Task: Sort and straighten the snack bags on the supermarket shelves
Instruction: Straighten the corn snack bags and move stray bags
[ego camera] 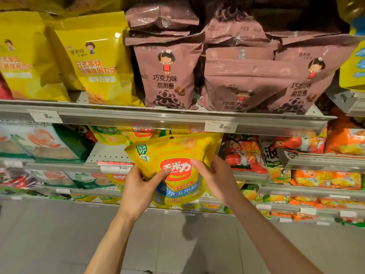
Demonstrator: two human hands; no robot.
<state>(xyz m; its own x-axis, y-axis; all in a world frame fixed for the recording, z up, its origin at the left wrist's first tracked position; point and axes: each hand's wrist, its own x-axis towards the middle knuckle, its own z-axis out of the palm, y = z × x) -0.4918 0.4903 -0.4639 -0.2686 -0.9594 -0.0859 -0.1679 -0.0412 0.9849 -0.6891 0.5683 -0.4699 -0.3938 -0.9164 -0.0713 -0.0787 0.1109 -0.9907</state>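
Hands, left (138, 186) and right (215, 175), gripped the yellow corn bag (173, 155) upright, front outward, before the shelf (158, 119).

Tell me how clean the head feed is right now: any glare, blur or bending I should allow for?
Head view: glare streaks the upper shelf rail and the yellow bags above it; wide-angle bending curves the shelves toward the edges; the left and right margins smear, so labels there are unreadable. The centre is sharp: the corn snack bag in the left hand and right hand reads clearly.
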